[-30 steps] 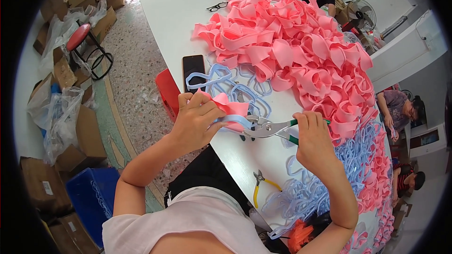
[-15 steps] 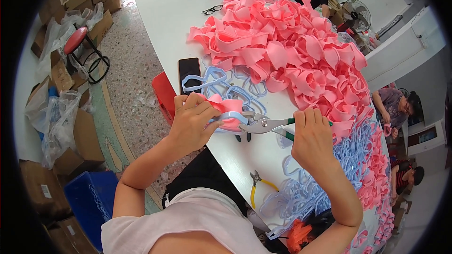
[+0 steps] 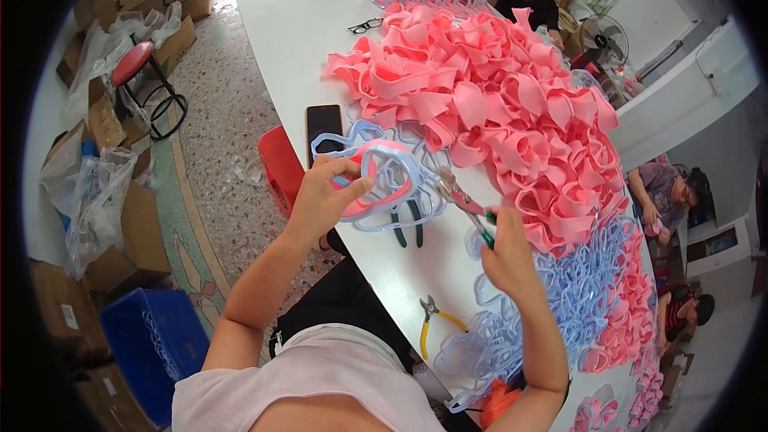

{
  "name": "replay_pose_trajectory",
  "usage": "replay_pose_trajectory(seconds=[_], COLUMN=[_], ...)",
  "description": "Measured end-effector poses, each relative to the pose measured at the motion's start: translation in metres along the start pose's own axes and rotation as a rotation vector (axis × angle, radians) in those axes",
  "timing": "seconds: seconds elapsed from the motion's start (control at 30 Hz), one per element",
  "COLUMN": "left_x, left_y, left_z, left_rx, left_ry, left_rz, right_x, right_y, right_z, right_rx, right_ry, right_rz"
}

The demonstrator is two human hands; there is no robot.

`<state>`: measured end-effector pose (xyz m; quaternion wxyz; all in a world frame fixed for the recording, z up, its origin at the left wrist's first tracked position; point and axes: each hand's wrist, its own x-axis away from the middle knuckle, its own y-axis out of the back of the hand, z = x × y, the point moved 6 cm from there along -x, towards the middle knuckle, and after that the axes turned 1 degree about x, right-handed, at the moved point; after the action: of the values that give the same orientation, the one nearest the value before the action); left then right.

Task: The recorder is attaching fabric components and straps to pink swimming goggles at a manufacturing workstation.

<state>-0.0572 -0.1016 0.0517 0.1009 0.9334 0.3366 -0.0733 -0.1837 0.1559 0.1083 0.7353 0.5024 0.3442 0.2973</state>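
Lifted higher off the table [image 3: 296, 24] since before: pink-and-blue frame [image 3: 384, 180], pinched in left hand [image 3: 324, 196] near the table's left edge. Right hand [image 3: 502, 252] clenched on snips [image 3: 462, 202], tips apart beside frame. Trimming step, seemingly; next needs blades aligned on the flash.

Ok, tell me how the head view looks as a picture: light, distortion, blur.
Head view: even daylight, soft shadows; fisheye bends the white table edge, with a black vignette at the corners; left hand and right hand are sharp, no glare.
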Motion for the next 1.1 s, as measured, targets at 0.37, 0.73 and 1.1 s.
replay_pose_trajectory(seconds=[0.37,0.73,1.1], left_x=[0.001,0.007,0.015], left_y=[-0.009,-0.013,-0.015], left_z=[-0.005,-0.015,-0.03], left_rx=[-0.051,-0.119,-0.3], left_ry=[-0.093,-0.171,-0.303], left_rz=[-0.063,-0.217,-0.257], right_x=[0.011,0.01,0.012], right_y=[-0.018,-0.026,-0.039], right_z=[0.023,0.025,0.013], right_rx=[-0.1,0.093,0.079], right_ry=[-0.068,-0.15,-0.233], right_rz=[0.052,0.036,0.125])
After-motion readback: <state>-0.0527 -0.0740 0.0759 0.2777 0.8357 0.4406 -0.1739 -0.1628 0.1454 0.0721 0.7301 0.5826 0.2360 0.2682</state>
